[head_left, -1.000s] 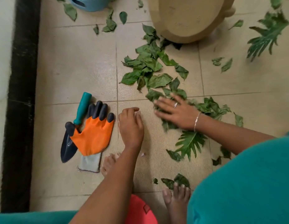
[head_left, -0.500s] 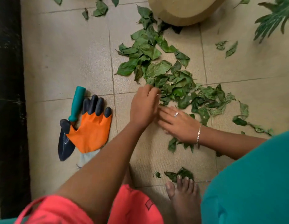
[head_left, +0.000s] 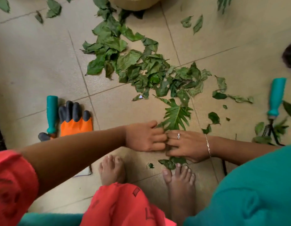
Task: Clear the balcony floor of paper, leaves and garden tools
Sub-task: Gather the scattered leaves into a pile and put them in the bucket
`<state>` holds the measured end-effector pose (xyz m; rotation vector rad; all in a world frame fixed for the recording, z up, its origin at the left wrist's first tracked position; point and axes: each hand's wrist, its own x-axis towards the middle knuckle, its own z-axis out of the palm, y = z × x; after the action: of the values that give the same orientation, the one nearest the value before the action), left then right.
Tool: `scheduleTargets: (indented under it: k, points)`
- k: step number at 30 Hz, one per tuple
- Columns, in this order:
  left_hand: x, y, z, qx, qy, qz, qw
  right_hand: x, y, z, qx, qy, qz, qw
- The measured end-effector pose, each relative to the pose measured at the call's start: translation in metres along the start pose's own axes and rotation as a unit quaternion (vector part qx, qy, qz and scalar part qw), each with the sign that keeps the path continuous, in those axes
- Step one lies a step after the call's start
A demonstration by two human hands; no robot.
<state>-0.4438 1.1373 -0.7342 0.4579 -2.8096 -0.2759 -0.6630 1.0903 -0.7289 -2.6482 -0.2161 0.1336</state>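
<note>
It was leaf-gathering time. The left hand [head_left: 146,137] was curled and seemed to pinch the big leaf [head_left: 175,115]. The right hand [head_left: 187,145] pressed flat on small leaves [head_left: 172,162] near the feet. Next, the leaf pile [head_left: 141,67] on the floor needed scooping together.

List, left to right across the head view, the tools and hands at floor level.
From the left: teal-handled garden trowel → orange fabric glove with black fingertips → left hand → right hand, wearing a ring → teal-handled hand rake. The scattered green leaves spread too widely to place.
</note>
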Motion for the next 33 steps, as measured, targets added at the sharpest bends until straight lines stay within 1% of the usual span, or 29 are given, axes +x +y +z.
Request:
scheduleTargets:
  k: [2, 5, 7, 8, 9, 10, 11, 12, 14, 15, 16, 17, 19, 22, 25, 28, 30, 31, 33]
  points:
    - [0.000, 0.011, 0.013, -0.025, 0.006, 0.057, 0.998, -0.011, -0.008, 0.007, 0.005, 0.020, 0.001, 1.000]
    - [-0.005, 0.031, 0.027, -0.028, 0.002, 0.124, 0.992, -0.022, -0.018, 0.019, 0.011, -0.003, 0.015, 1.000]
    - [-0.009, 0.044, 0.035, -0.029, -0.023, 0.148, 0.988, -0.024, -0.014, 0.026, -0.015, 0.008, 0.036, 0.999]
    - [-0.009, 0.046, 0.036, -0.026, -0.034, 0.145, 0.989, -0.023, -0.010, 0.031, -0.021, 0.022, 0.040, 0.999]
    - [-0.009, 0.043, 0.035, -0.015, -0.036, 0.126, 0.991, -0.021, -0.005, 0.034, -0.014, 0.036, 0.030, 0.999]
    - [-0.008, 0.035, 0.033, 0.004, -0.034, 0.087, 0.996, -0.017, 0.000, 0.034, -0.009, 0.049, 0.026, 0.998]
    - [-0.007, 0.023, 0.030, 0.028, -0.030, 0.031, 0.999, -0.013, 0.008, 0.027, -0.011, 0.064, 0.049, 0.997]
    - [-0.005, 0.009, 0.027, 0.056, -0.022, -0.036, 0.998, -0.011, 0.017, 0.019, -0.026, 0.086, 0.103, 0.991]
    - [-0.005, -0.015, 0.017, 0.104, -0.011, -0.158, 0.982, -0.008, 0.031, -0.002, -0.059, 0.135, 0.231, 0.962]
    - [-0.005, -0.022, 0.014, 0.119, -0.015, -0.187, 0.975, -0.007, 0.032, -0.011, -0.063, 0.151, 0.262, 0.951]
    - [-0.006, -0.026, 0.013, 0.128, -0.017, -0.186, 0.974, -0.007, 0.029, -0.013, -0.064, 0.164, 0.260, 0.950]
    - [-0.007, -0.028, 0.014, 0.129, -0.020, -0.166, 0.977, -0.006, 0.023, -0.012, -0.063, 0.166, 0.234, 0.956]
    - [-0.010, -0.028, 0.013, 0.122, -0.022, -0.124, 0.985, -0.005, 0.005, 0.002, -0.028, 0.120, 0.172, 0.977]
    - [-0.021, -0.023, 0.018, 0.109, -0.024, -0.105, 0.988, -0.006, -0.007, 0.022, 0.035, 0.039, 0.138, 0.989]
    - [-0.027, -0.016, 0.022, 0.096, -0.021, -0.103, 0.990, -0.006, -0.006, 0.031, -0.007, -0.006, 0.101, 0.995]
    - [-0.028, -0.013, 0.024, 0.082, -0.031, -0.095, 0.992, -0.001, -0.011, 0.037, -0.018, -0.014, 0.083, 0.996]
    - [-0.026, -0.015, 0.023, 0.083, -0.035, -0.085, 0.992, 0.001, -0.015, 0.042, -0.010, -0.039, 0.098, 0.994]
    - [-0.026, -0.016, 0.023, 0.084, -0.034, -0.084, 0.992, 0.002, -0.015, 0.043, -0.012, -0.053, 0.121, 0.991]
    - [-0.025, -0.020, 0.022, 0.087, -0.025, -0.108, 0.990, 0.005, -0.011, 0.034, -0.002, -0.034, 0.195, 0.980]
